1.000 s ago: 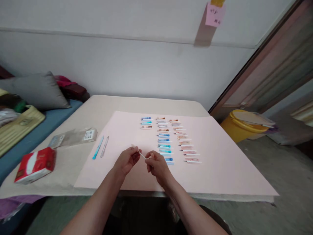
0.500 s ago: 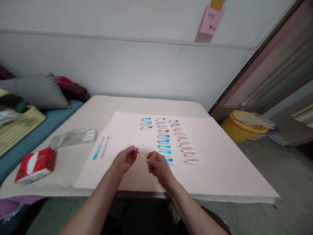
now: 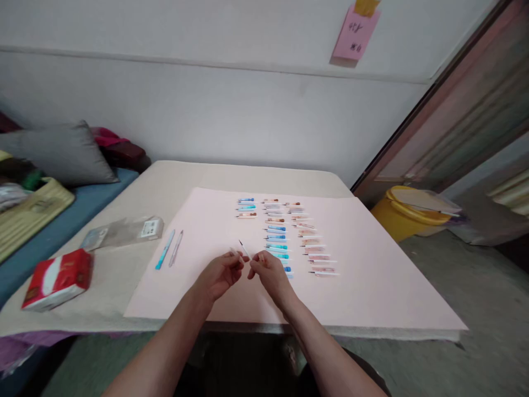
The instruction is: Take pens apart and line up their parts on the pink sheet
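Observation:
Above the front of the pink sheet (image 3: pixel 355 303), my two hands are close together. My right hand (image 3: pixel 270 273) pinches a thin white pen refill (image 3: pixel 245 250), its dark tip pointing up and left. My left hand (image 3: pixel 221 275) has its fingers curled around a small pale pen part (image 3: pixel 235 252), mostly hidden by the fingers. To the right lie several pens in columns, such as a teal pen (image 3: pixel 278 247) and a pink pen (image 3: pixel 319 257), with white refills beside many of them. At the left, a blue pen (image 3: pixel 165 250) lies next to a clear pen (image 3: pixel 176 248).
A clear plastic package (image 3: pixel 126 232) and a red tissue pack (image 3: pixel 58 279) lie on the cream tabletop (image 3: pixel 111 286) at left. Beyond them is a blue bench with a grey cushion (image 3: pixel 61 151). A yellow bucket (image 3: pixel 403 218) stands on the floor at right. A wall backs the table.
The refill has swung more upright, its dark tip now clear of my left fingers. My left hand has shifted slightly right, nearer my right hand. The laid-out pens stay put.

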`<state>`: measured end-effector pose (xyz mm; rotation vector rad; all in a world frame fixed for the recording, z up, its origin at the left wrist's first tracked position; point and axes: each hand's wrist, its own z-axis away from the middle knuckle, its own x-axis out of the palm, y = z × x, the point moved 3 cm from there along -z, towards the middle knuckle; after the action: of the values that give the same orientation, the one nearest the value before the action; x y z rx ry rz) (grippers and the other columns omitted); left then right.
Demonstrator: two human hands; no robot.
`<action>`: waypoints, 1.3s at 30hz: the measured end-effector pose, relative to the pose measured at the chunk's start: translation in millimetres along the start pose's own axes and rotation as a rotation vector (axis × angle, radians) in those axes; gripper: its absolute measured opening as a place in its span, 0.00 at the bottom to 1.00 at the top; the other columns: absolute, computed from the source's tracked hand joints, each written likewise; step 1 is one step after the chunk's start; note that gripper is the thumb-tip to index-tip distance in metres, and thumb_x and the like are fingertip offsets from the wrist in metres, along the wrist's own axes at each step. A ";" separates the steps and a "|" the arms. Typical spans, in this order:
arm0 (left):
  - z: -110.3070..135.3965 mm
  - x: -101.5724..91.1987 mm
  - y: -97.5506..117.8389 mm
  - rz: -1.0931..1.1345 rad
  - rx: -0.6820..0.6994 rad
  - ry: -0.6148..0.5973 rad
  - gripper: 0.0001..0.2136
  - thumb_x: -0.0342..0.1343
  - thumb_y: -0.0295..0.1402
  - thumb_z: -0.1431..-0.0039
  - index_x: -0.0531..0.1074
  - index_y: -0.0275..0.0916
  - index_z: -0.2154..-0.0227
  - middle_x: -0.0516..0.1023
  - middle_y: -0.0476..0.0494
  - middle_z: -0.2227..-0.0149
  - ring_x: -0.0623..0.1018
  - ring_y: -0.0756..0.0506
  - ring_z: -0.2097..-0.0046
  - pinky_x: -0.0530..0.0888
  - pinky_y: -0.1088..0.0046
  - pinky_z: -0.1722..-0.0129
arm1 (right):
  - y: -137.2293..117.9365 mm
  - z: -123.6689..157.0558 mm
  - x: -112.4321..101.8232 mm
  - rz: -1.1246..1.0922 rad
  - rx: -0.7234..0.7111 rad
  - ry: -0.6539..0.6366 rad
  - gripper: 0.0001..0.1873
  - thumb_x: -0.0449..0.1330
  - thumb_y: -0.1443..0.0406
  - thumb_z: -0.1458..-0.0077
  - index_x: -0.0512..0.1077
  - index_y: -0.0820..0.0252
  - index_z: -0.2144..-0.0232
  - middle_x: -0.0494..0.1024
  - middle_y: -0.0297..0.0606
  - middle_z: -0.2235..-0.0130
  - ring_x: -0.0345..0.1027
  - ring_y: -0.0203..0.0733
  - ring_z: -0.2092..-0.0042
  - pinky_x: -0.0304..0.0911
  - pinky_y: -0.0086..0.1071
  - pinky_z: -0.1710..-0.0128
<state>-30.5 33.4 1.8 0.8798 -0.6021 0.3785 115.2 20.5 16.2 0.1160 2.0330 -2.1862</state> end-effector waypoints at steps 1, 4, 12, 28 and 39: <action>-0.1 1.1 -2.3 0.001 -0.010 -0.013 0.05 0.59 0.25 0.51 0.73 0.32 0.70 0.75 0.43 0.68 0.73 0.54 0.72 0.72 0.80 0.73 | -0.2 -0.9 -0.6 0.024 -0.013 0.003 0.05 0.54 0.65 0.52 0.64 0.59 0.78 0.73 0.30 0.81 0.57 0.33 0.77 0.50 0.27 0.76; -0.4 3.1 -6.5 0.000 -0.022 -0.037 0.06 0.59 0.24 0.51 0.73 0.32 0.68 0.74 0.44 0.70 0.74 0.52 0.71 0.72 0.79 0.71 | -1.2 -2.0 -0.6 0.090 -0.044 0.003 0.07 0.55 0.64 0.51 0.62 0.58 0.78 0.72 0.29 0.82 0.60 0.34 0.76 0.51 0.27 0.75; -2.1 1.9 -9.9 -0.003 -0.041 0.038 0.04 0.59 0.22 0.52 0.72 0.32 0.70 0.73 0.46 0.72 0.74 0.54 0.72 0.69 0.82 0.74 | 1.1 -1.7 1.4 0.181 -0.077 0.015 0.08 0.53 0.67 0.50 0.60 0.58 0.80 0.73 0.29 0.80 0.63 0.34 0.75 0.53 0.27 0.74; -7.7 -0.4 -16.0 0.000 -0.030 0.062 0.02 0.58 0.22 0.52 0.72 0.30 0.73 0.73 0.44 0.74 0.73 0.54 0.74 0.69 0.82 0.76 | 11.7 -5.7 8.2 0.133 -0.076 -0.009 0.05 0.56 0.65 0.52 0.65 0.58 0.78 0.71 0.29 0.78 0.62 0.35 0.74 0.54 0.28 0.73; -6.0 -21.9 15.2 0.167 0.039 0.320 0.03 0.58 0.22 0.53 0.70 0.30 0.74 0.74 0.44 0.77 0.74 0.53 0.76 0.71 0.81 0.77 | 33.9 -37.1 6.7 0.133 0.040 -0.061 0.02 0.56 0.67 0.60 0.64 0.59 0.78 0.72 0.29 0.79 0.59 0.34 0.77 0.52 0.27 0.75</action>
<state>-53.7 45.7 -5.8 0.7871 -0.3731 0.6698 112.4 54.8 -21.1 0.1810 1.8929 -2.1229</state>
